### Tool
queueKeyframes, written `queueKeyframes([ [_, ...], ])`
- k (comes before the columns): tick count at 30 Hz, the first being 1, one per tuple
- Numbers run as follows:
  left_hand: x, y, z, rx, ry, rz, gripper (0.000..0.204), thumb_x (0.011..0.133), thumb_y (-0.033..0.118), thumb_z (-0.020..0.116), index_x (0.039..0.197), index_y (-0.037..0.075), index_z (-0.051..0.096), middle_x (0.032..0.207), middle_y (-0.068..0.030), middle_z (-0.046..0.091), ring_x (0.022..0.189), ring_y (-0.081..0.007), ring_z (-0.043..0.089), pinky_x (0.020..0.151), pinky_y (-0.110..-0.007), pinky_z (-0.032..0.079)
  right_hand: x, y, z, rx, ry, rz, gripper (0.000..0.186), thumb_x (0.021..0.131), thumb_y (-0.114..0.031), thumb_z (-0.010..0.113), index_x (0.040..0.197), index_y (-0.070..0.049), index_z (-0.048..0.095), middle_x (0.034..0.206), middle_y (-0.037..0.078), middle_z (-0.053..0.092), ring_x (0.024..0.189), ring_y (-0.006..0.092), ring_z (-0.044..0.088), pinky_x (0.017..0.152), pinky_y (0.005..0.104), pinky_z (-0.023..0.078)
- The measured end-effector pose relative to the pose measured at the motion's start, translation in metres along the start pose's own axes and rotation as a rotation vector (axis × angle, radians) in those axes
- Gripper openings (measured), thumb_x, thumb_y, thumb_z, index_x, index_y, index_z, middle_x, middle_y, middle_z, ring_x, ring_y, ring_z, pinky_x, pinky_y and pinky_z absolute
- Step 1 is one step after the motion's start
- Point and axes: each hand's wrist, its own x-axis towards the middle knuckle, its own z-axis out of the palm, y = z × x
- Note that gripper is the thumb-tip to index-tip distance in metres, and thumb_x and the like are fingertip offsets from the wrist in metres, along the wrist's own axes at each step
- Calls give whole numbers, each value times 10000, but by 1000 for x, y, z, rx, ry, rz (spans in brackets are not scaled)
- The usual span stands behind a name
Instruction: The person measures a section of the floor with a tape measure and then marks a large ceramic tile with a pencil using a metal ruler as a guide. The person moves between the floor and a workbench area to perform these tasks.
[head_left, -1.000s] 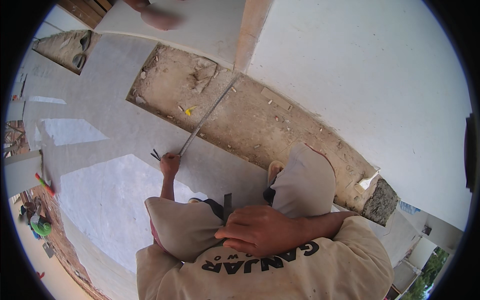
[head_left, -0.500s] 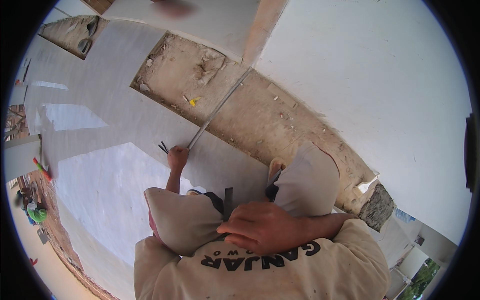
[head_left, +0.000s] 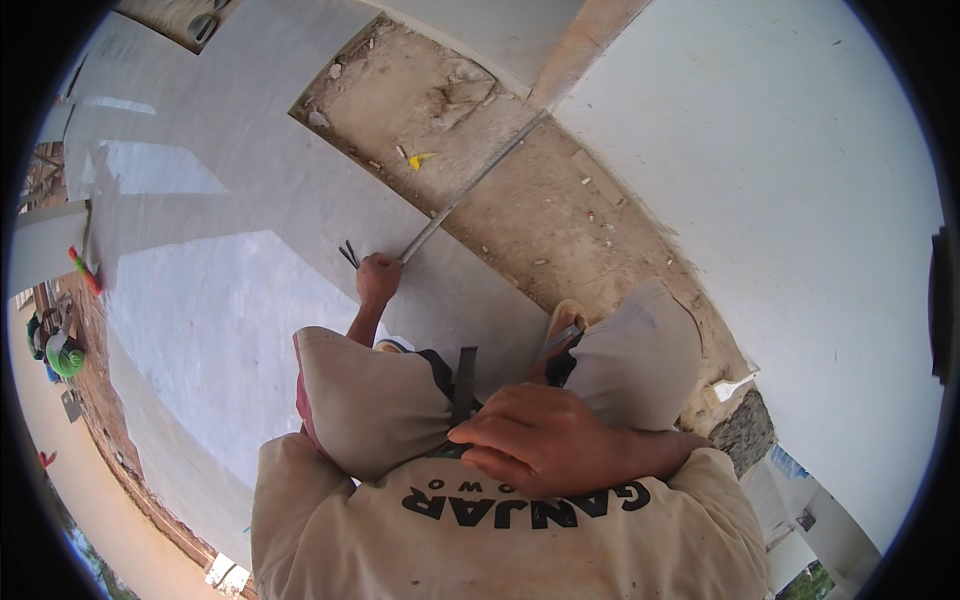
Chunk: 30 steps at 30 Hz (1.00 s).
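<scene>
My left hand (head_left: 378, 279) reaches down beyond my left knee, closed round the near end of a long, thin grey bar (head_left: 478, 183). The bar runs across a dirt strip (head_left: 520, 225) to the foot of the wall corner. Two short dark prongs (head_left: 348, 254) poke out beside that hand; what they belong to is hidden in the grip. In front of my belly my right hand (head_left: 540, 435) is curled, its fingertips against a dark flat strip (head_left: 464, 382) that stands up between my knees. The strip's lower end is covered by the hand.
Smooth grey floor (head_left: 230, 110) borders the dirt strip, with sunlit patches. A white wall (head_left: 750, 180) rises on the right. A yellow scrap (head_left: 420, 161) lies in the dirt; a white brush-like object (head_left: 728, 387) is by my right knee. Another person (head_left: 62, 350) crouches far left.
The view has shifted, so the floor, dirt strip and bar appear higher and further right. My left hand keeps its hold on the bar; my right hand stays curled at my belly.
</scene>
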Motion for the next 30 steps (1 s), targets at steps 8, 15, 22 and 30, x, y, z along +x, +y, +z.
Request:
queueKeyframes([
  [8, -1, -5, 7, -15, 1, -7, 223, 744, 248, 733, 803, 35, 701, 894, -189, 683, 865, -381, 659, 768, -462, 510, 4, -1, -3, 11, -9, 0, 255, 771, -111, 759, 991, -45, 648, 776, 67, 618, 683, 220, 621, 591, 337, 503],
  [15, -4, -3, 7, -2, 33, 30, 240, 737, 259, 737, 778, 27, 686, 819, -171, 692, 807, -347, 672, 746, -436, 512, 5, 0, -2, 11, -7, 2, 251, 778, -111, 756, 994, -44, 648, 776, 65, 617, 682, 214, 620, 590, 333, 501],
  [22, -4, -1, 6, -9, 22, 19, 226, 747, 246, 741, 785, 29, 692, 863, -182, 684, 836, -360, 665, 758, -443, 511, 5, 0, -1, 0, -19, 0, 254, 780, -115, 758, 998, -46, 647, 767, 59, 613, 675, 209, 616, 585, 328, 499],
  [30, -5, -3, 8, -10, 44, 26, 233, 748, 253, 739, 789, 28, 696, 867, -175, 690, 839, -355, 669, 764, -435, 511, 4, -1, -1, -9, -13, -4, 247, 783, -115, 755, 995, -48, 648, 753, 53, 606, 659, 200, 609, 576, 324, 493],
])
